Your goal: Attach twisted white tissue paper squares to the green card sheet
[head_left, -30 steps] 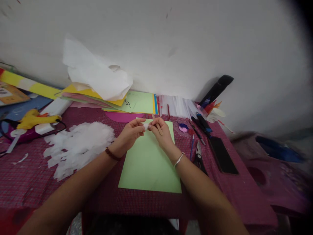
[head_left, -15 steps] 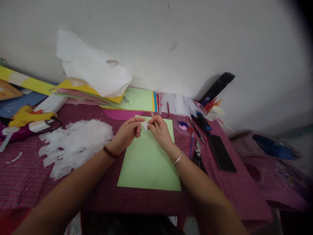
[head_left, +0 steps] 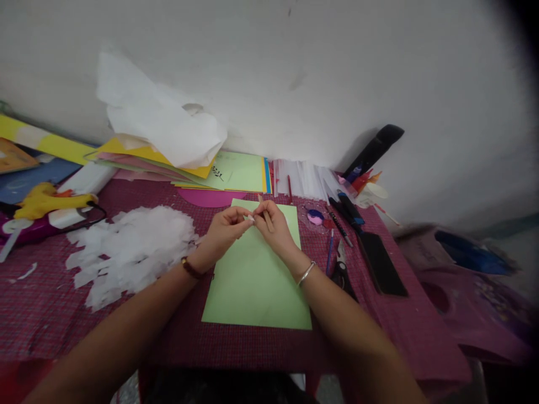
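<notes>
Over the top part of a light green sheet (head_left: 259, 280), my two hands meet fingertip to fingertip. My left hand (head_left: 225, 233) pinches the near side of a small white paper piece (head_left: 251, 218). The same piece is held by my right hand (head_left: 275, 227), which also keeps a thin wooden stick (head_left: 266, 217) slanted between its fingers. Most of the white piece is hidden by the fingertips. Left of my left hand lies a heap of white paper pieces (head_left: 135, 247).
A yellow glue gun (head_left: 50, 202) lies at the far left. Coloured sheets (head_left: 240, 171) and crumpled white paper (head_left: 155, 118) sit at the back. Scissors (head_left: 341, 266), a blue pencil (head_left: 330, 251), a pen (head_left: 340, 226) and a black phone-like slab (head_left: 382, 264) lie on the right.
My left hand's extended index finger has curled in, and its fingertips have closed on the white piece. The piece now looks smaller between both hands; the stick has shifted slightly left.
</notes>
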Demonstrator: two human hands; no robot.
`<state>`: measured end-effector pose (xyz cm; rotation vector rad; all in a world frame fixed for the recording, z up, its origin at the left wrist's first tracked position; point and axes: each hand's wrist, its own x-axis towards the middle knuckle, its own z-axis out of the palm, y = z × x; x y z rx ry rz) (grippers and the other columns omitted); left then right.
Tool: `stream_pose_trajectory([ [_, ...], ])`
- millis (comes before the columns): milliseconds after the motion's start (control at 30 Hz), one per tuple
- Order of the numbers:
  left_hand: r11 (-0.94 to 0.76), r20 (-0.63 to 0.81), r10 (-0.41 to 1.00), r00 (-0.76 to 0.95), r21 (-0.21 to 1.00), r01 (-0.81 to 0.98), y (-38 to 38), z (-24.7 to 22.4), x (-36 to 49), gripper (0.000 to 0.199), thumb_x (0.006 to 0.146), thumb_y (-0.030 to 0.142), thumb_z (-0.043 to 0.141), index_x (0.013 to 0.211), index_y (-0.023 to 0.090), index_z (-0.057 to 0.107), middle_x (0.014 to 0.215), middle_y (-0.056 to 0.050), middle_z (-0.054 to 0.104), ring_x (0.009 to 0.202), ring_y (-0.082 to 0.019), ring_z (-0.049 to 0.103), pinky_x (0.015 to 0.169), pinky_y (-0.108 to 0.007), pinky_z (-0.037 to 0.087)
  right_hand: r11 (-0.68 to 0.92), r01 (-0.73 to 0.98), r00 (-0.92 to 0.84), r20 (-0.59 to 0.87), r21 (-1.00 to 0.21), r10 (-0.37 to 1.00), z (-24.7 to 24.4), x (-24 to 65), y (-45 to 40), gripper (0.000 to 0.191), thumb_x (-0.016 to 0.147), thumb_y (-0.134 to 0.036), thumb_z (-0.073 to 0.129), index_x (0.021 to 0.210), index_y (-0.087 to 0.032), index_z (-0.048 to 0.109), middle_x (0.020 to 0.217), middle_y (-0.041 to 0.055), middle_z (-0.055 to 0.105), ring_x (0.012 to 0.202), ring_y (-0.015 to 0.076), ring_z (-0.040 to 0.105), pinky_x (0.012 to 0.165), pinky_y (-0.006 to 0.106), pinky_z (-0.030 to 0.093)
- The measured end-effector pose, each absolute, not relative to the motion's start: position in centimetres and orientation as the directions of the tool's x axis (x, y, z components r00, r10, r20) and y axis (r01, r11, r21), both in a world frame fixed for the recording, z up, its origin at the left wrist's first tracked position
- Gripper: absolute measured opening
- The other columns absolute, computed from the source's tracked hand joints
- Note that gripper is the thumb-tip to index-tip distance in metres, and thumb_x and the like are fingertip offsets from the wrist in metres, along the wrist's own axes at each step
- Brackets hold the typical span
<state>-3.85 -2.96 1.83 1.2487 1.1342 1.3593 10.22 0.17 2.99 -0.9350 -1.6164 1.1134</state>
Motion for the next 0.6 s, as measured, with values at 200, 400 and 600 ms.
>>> stream_pose_trajectory([
  [200,-0.103,0.100,0.994,-0.055,0.993,-0.060,-2.89,1.75,-3.92,0.018,0.071,0.032,0.072,0.073,0.018,0.061,0.055,0.005,0.052,0.045,-0.005,0.038,0.043,-0.020,0.028,0.304,0.092,-0.261,0.272,-0.948,0.926,2.51,10.09,0.36,0.013,0.074,-0.024,0.056,0.078,-0.023,0.044,0.072,-0.0015,0.052,0.068,0.0153,0.050,0.066,0.031,0.042],
  [400,-0.087,0.083,0.994,-0.068,0.995,-0.057,-2.91,1.84,-3.78,0.017,0.071,0.030,0.070,0.072,0.017,0.059,0.057,0.005,0.052,0.045,-0.005,0.039,0.043,-0.020,0.029,0.340,0.116,-0.246,0.304,-0.933,0.920,2.37,9.87,0.30,0.011,0.074,-0.024,0.055,0.078,-0.023,0.044,0.072,-0.0014,0.051,0.068,0.0154,0.049,0.066,0.031,0.041],
  [600,-0.098,0.094,0.993,-0.073,0.994,-0.045,-3.01,1.79,-3.95,0.014,0.070,0.024,0.065,0.066,0.018,0.053,0.053,0.006,0.048,0.044,-0.005,0.039,0.044,-0.020,0.030,0.322,0.106,-0.224,0.293,-0.941,0.930,2.32,9.93,0.32,0.012,0.074,-0.025,0.054,0.078,-0.023,0.043,0.072,-0.0018,0.050,0.067,0.0148,0.049,0.065,0.030,0.041],
])
